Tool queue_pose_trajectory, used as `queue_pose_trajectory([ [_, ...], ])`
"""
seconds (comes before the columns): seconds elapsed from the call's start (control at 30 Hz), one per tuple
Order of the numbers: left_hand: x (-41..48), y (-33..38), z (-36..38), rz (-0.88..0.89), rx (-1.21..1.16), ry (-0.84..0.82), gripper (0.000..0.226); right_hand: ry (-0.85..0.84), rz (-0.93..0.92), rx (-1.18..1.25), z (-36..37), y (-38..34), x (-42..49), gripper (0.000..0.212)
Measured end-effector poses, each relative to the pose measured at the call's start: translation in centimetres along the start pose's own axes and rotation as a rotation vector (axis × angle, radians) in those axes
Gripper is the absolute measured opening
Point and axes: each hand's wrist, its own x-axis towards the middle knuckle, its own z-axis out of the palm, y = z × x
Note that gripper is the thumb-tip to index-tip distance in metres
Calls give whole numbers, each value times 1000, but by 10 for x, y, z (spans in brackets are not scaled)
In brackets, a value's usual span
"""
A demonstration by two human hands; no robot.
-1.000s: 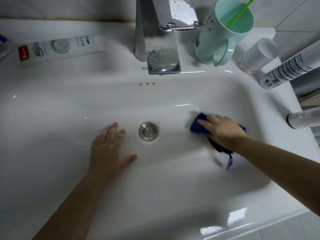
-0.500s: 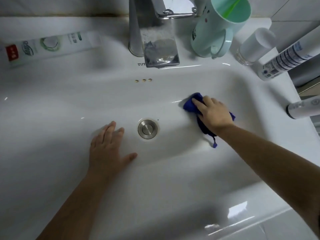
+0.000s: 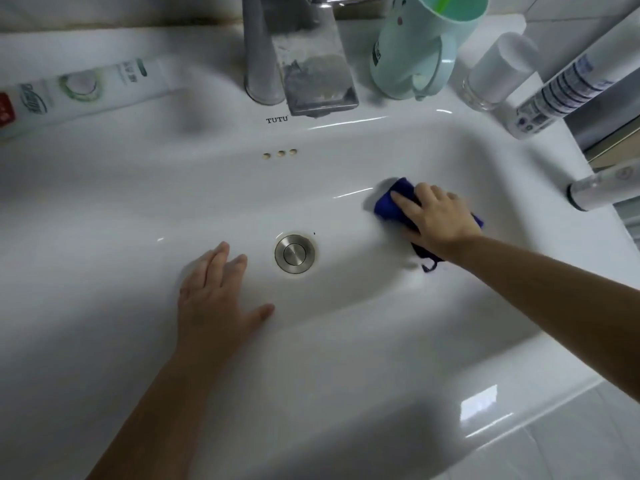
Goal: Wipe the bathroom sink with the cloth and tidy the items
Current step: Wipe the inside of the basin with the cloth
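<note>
We note the left hand (image 3: 216, 299) nearest us, laid flat on the floor of the white sink (image 3: 104, 209), palm down, its fingers (image 3: 221, 254) loosely together and the thumb held out to the side; it grips nothing. Just beyond its fingertips, to the right, sits the round metal drain plug (image 3: 294, 253), closed and apart from both hands.

Farther right, the right hand (image 3: 437, 216) presses flat on a blue cloth (image 3: 391, 200), fingers slightly spread over it; the cloth lies on the right slope of the basin, one end showing past the fingertips and a dark tail showing under the wrist.

On the back wall we record three small overflow holes (image 3: 280, 153). On the rear ledge stand the metal tap (image 3: 298, 60) at centre, a toothpaste tube (image 3: 79, 88) lying to the left, and a pale green cup (image 3: 415, 46) to the right. Beside the cup are a clear-based bottle (image 3: 498, 71) and a white printed tube (image 3: 564, 88); another white bottle (image 3: 602, 188) lies at the right edge.
</note>
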Motion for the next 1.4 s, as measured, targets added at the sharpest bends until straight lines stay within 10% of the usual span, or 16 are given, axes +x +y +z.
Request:
queue_pose_trajectory([
  [0.3, -1, 7, -7, -73, -74, -34, 86, -460, 12, 143, -12, 4, -105, 57],
  [0.63, 0, 8, -10, -84, -96, -43, 88, -546, 16, 466, -10, -42, -94, 64],
  [0.8, 0, 4, -7, -28, -45, -42, 87, -115, 84, 147, 16, -27, -61, 69],
  [0.97, 2, 4, -4, 6, 1, -11, 83, 74, 363, 430, 8, -88, 19, 55],
  [1.13, 3, 4, -8, 14, 9, -17, 80, 146, -144, 368, 28, -114, -26, 53],
  [1.4, -6, -16, -40, -7, 49, -22, 67, 87, 474, 513, 8, -137, 33, 59],
])
